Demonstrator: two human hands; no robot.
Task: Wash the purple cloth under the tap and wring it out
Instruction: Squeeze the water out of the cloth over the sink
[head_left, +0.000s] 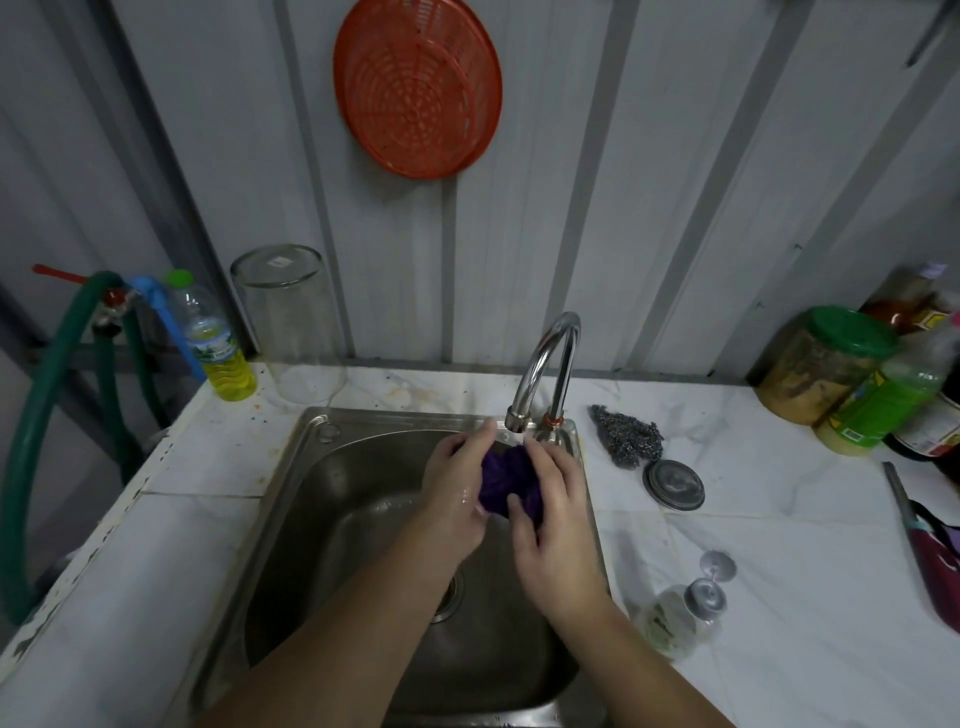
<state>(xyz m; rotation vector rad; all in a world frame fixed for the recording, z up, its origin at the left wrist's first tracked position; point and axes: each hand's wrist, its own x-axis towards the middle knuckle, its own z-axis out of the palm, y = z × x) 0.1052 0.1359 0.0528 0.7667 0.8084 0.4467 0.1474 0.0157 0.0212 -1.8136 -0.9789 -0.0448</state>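
Observation:
A bunched purple cloth (503, 478) sits between both my hands over the steel sink (311, 519), right below the spout of the chrome tap (545, 364). My left hand (454, 493) grips the cloth's left side with curled fingers. My right hand (550, 499) grips its right side, thumb pressed into the fabric. Both hands look wet. Most of the cloth is hidden between the palms. Water flow from the spout is hard to make out.
On the white counter right of the sink lie a steel scourer (628, 434), a round metal lid (674, 485), a tipped glass (680, 608) and several jars and bottles (857, 374). At the left stand an upturned glass jar (291, 322), an oil bottle (218, 343) and a green hose (36, 441).

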